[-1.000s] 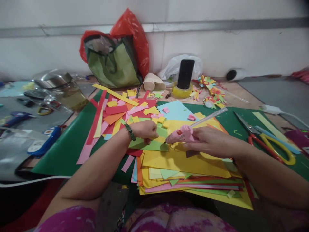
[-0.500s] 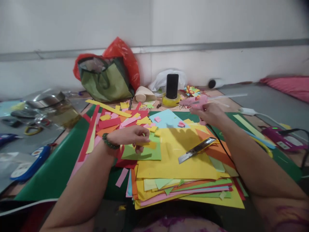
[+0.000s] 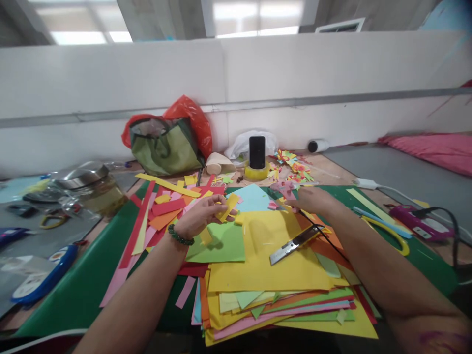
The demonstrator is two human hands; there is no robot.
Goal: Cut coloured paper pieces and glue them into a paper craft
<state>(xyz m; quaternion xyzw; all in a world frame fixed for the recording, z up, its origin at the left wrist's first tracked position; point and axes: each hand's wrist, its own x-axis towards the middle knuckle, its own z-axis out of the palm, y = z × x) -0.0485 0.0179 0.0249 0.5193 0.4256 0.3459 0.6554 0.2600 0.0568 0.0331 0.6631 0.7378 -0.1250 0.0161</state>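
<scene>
Left hand (image 3: pixel 204 212), half open with its palm turned partly up, pinches a yellow strip (image 3: pixel 229 205) between thumb and fingers above a green sheet (image 3: pixel 228 251); the right hand (image 3: pixel 313 200) is at a pink glue gun (image 3: pixel 282 188) near the mat's back edge, but I cannot tell how tightly its fingers close. Left to right, a lidded jar (image 3: pixel 105 196) stands beside the green mat (image 3: pixel 73 285), then come a bag (image 3: pixel 165 152), coloured scraps (image 3: pixel 167 207), a phone (image 3: pixel 257 152) upright on a tape roll (image 3: pixel 256 172), a cutter (image 3: pixel 295 243) lying on yellow paper (image 3: pixel 236 278), a yellow scissors handle (image 3: pixel 404 246) and a purple device (image 3: pixel 418 222). Behind runs a white wall (image 3: pixel 147 73), with bright windows (image 3: pixel 258 14) above it. Compared with half a second ago, the strip is tilted more steeply, the glue gun is lower, and the view has tipped up to include the windows.
</scene>
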